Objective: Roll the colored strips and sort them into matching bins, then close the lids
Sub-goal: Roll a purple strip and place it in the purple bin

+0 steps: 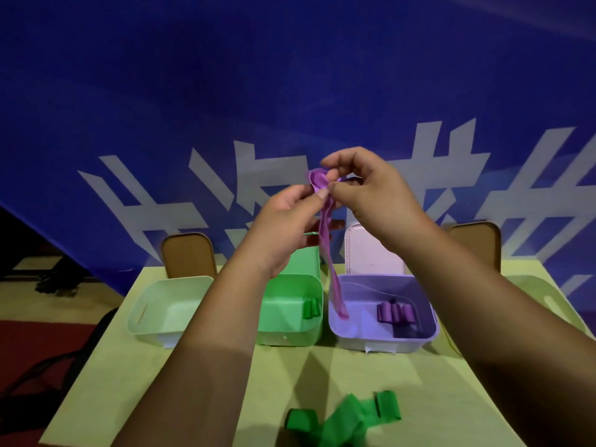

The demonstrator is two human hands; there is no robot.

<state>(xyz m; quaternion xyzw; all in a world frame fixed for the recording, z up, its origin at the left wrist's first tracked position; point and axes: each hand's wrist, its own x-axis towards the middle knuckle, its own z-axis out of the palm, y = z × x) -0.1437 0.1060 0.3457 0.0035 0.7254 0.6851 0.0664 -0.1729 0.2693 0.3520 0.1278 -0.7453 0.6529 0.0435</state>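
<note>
The 2 hands are raised above the bins. The left hand (pixel 283 217) pinches the upper end of the long purple flexible strip (pixel 325 240) between its thumb and curled fingers. The right hand (pixel 374 195) pinches the started coil with thumb and forefinger, its other fingers arched loosely above.

The strip's long axis runs near vertical, leaning slightly right. Its coiled end is up at the fingertips. Its free end points down over the left part of the open lilac plastic bin (pixel 387 345), which holds several purple rolls (pixel 395 312). Whether the free end touches the bin cannot be determined.

Risks:
- Slack pinch pressure would let the coil spring open.
- The twist in the hanging length could skew the roll.
- A release too far left would land it in the green plastic bin (pixel 290 308).
</note>
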